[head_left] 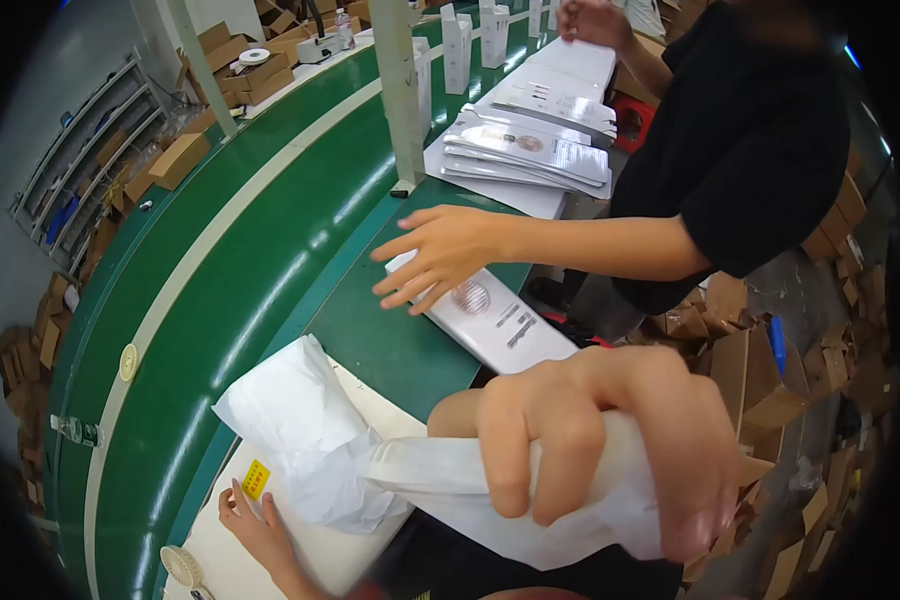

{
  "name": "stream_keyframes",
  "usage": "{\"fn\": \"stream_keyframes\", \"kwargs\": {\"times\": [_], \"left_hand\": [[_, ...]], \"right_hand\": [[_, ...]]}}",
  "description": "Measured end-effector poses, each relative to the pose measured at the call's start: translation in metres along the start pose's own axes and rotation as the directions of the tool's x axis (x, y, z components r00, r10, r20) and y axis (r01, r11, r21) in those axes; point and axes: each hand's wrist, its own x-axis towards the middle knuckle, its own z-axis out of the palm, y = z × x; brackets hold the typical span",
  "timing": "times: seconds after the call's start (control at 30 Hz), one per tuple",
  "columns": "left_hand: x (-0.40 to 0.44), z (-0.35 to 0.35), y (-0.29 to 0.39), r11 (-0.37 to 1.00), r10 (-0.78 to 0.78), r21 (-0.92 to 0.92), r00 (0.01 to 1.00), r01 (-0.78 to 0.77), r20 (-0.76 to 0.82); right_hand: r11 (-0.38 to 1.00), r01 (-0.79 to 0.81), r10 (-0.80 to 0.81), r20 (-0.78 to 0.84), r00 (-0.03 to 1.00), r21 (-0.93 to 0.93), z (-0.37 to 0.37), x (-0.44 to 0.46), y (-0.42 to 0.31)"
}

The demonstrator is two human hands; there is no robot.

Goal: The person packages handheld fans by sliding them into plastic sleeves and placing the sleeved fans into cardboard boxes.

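Observation:
Close to the camera, my right hand [590, 440] is closed around the gathered end of a crinkled white bag [300, 430], which looks like thin plastic or paper. The bag's bulky part lies on the pale board in front of me, and its contents are hidden. My left hand [257, 525] is at the lower left with fingers apart, beside a yellow label [256, 479] with dark print. A co-worker's hand [440, 255] reaches over a white printed box [505, 325] just beyond the bag.
A green conveyor [270, 275] curves along the left, past a pale post [398, 90]. Stacked flat white cartons [530, 150] lie ahead, near upright white boxes [457, 50]. A co-worker in black [740, 140] stands at the right. Brown cardboard boxes [770, 400] crowd the floor.

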Motion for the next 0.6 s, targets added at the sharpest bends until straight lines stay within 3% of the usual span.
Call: {"fn": "stream_keyframes", "kwargs": {"times": [0.07,0.3,0.43,0.57,0.6], "left_hand": [[0.003,-0.001,-0.01,0.992,0.072,0.097,0.997,-0.075,0.04],[0.004,0.002,-0.022,0.992,0.119,0.034,0.99,-0.122,0.069],[0.011,0.0,-0.017,0.997,0.074,-0.008,0.995,-0.073,0.069],[0.011,0.001,-0.008,0.998,0.059,-0.036,0.997,-0.057,0.057],[0.01,0.0,-0.01,0.998,0.059,-0.04,0.998,-0.058,0.037]], "right_hand": [[1.0,0.008,-0.008,0.0,1.0,-0.011,0.001,-0.001,0.0],[0.998,0.06,-0.06,-0.017,0.998,-0.031,0.004,-0.001,0.007],[0.999,0.003,-0.003,-0.001,1.0,0.043,0.005,0.004,0.015],[0.964,-0.032,0.029,0.016,0.999,0.264,0.002,0.029,0.024],[0.963,-0.064,0.025,0.149,0.988,0.263,-0.006,0.03,0.025]]}}
